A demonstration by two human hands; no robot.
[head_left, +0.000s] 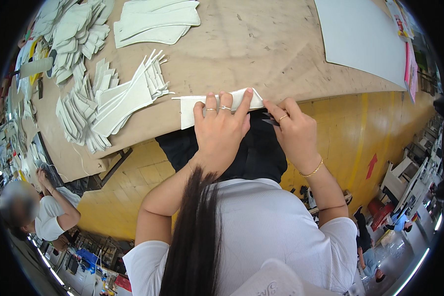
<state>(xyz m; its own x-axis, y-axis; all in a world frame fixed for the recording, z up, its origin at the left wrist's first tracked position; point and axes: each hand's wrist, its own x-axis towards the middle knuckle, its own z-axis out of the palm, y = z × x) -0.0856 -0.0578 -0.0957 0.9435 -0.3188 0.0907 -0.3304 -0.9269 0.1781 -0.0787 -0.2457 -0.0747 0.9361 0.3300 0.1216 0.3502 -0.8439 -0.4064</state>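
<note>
1. A white fabric piece [192,111] lies at the near edge of the tabletop [261,49].
2. The left hand [221,130] presses flat on it, fingers spread.
3. The right hand [293,133] pinches its right end, with a small dark tool tucked underneath.
4. Trimming or folding seems underway; a steady hold matters next.
5. Stacks of white pieces [103,106] lie left.

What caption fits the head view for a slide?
Left hand presses a white cut piece at the table edge; right hand holds a small dark tool.
</note>
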